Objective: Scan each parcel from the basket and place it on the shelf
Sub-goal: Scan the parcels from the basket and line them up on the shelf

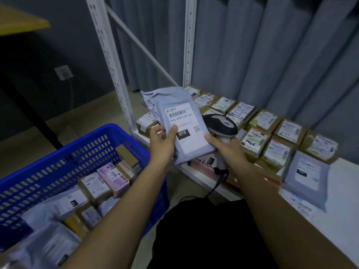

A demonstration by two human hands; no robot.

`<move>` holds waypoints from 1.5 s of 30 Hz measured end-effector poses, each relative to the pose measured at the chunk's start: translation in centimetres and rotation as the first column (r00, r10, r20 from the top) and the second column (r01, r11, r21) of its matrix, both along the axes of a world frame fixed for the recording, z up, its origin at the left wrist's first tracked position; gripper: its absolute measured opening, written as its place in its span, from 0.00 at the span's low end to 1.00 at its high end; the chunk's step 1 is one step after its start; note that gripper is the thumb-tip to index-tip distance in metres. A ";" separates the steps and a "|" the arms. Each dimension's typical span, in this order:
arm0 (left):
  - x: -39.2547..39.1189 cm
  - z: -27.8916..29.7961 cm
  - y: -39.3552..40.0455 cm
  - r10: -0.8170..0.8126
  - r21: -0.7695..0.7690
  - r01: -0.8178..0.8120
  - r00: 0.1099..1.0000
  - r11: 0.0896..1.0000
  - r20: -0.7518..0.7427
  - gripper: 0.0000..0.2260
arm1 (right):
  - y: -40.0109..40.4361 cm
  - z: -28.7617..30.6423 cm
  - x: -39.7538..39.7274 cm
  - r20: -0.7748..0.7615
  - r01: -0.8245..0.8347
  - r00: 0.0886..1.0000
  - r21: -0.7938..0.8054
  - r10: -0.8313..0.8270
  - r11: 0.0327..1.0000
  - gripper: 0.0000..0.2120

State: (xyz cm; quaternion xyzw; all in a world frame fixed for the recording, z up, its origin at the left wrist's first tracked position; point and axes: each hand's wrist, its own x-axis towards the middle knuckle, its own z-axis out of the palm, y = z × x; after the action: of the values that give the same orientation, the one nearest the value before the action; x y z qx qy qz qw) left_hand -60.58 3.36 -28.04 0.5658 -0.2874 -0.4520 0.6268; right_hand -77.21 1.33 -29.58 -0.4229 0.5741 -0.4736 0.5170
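Observation:
My left hand (162, 142) grips a grey plastic mailer parcel (167, 105) by its lower left edge, label facing up with a barcode and a black "010" patch. My right hand (226, 150) holds a dark handheld barcode scanner (220, 124) by its grey handle, its head right beside the parcel's label. The parcel hovers above the front left corner of the white shelf (342, 220). At lower left stands the blue basket (58, 156), holding several cardboard boxes, a pink box (114, 177) and grey mailers.
Several labelled cardboard boxes (256, 140) lie in rows on the shelf, with a grey mailer (307, 175) at the right. White perforated shelf uprights (108, 55) rise behind the parcel. A grey curtain hangs behind the shelf. The scanner's cable (213, 189) drops toward my lap.

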 end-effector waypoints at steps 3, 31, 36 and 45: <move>-1.0 0.0 -2.0 -0.066 0.048 0.066 0.998 0.997 0.004 0.10 | -1.6 -1.0 -1.0 0.134 0.040 0.990 0.082 -0.051 0.996 0.34; -3.0 -4.4 -14.3 -0.038 0.183 0.101 0.946 0.978 -0.323 0.23 | -13.7 -4.0 2.4 0.366 0.218 0.901 0.087 -0.235 0.972 0.21; 0.1 -4.8 -14.9 -0.005 0.277 0.082 0.963 0.957 -0.269 0.12 | -14.3 -5.1 2.1 0.349 0.204 0.907 0.123 -0.235 0.971 0.20; 2.8 -6.4 -18.1 0.084 0.332 -0.019 0.980 0.943 -0.181 0.24 | -14.2 -5.9 0.5 0.266 0.183 0.935 0.207 -0.235 0.961 0.21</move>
State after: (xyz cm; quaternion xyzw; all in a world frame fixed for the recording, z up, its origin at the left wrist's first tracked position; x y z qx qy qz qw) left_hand -57.82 -14.70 -34.42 0.6234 -0.1310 -0.5295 0.5603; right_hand -76.69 -12.86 -35.44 -0.2376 0.5749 -0.5290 0.5773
